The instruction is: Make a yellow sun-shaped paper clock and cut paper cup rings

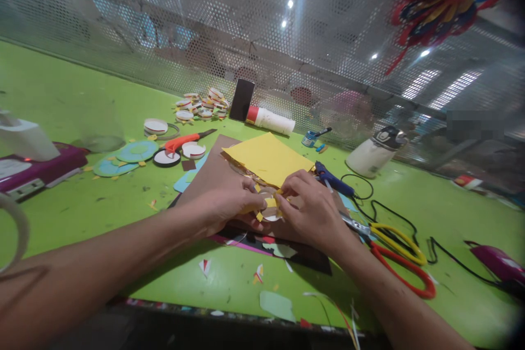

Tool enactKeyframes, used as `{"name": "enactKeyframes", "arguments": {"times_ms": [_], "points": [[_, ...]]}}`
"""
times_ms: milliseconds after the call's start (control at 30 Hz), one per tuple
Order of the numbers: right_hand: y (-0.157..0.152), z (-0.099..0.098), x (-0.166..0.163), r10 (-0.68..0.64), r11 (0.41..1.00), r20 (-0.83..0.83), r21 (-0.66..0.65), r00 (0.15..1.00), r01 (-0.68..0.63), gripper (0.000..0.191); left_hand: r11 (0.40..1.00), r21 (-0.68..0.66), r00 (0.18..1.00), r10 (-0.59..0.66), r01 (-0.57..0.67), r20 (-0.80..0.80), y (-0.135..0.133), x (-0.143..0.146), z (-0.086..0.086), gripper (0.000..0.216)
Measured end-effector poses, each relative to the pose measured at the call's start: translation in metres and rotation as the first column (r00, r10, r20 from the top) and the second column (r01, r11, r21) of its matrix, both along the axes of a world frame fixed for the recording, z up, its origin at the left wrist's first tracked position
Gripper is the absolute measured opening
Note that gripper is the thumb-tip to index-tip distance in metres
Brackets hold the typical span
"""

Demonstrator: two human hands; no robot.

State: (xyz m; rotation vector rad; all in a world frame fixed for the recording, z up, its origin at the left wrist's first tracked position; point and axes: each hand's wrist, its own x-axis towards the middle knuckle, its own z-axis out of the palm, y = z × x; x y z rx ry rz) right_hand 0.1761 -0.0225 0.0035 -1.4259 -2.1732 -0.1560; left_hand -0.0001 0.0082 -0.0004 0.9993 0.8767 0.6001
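Forearms [102, 262] from the lower corners meet at frame centre, where left hand [223, 202] and right hand [314, 210], fingers closed, pinch a small disc [268, 212] from either side, just below the yellow sheet [266, 158].

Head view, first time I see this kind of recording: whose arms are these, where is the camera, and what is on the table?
No machine here: a person wears the camera on the head, so it looks down at their own bare arms. The left hand and right hand both pinch a small yellow paper piece over a brown card; a yellow sheet lies just beyond. On the green table lie scissors with red and yellow handles, a blue glue gun, an orange-handled cutter and a pile of paper rings.
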Motion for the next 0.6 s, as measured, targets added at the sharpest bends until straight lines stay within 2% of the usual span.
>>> {"name": "enactKeyframes", "arguments": {"times_ms": [367,600], "points": [[-0.0049,0.0049,-0.004,-0.01,1.0,0.009,-0.008,1.0,0.01,0.007,1.0,0.02,1.0,0.013,-0.013,0.004,-0.0019,0.0002,0.0017,0.034],[-0.0039,0.0045,-0.0041,-0.048,0.997,0.08,-0.05,0.996,0.053,0.008,0.991,0.13,1.0,-0.018,0.017,0.0,-0.0037,0.0036,-0.0007,0.023]]}}
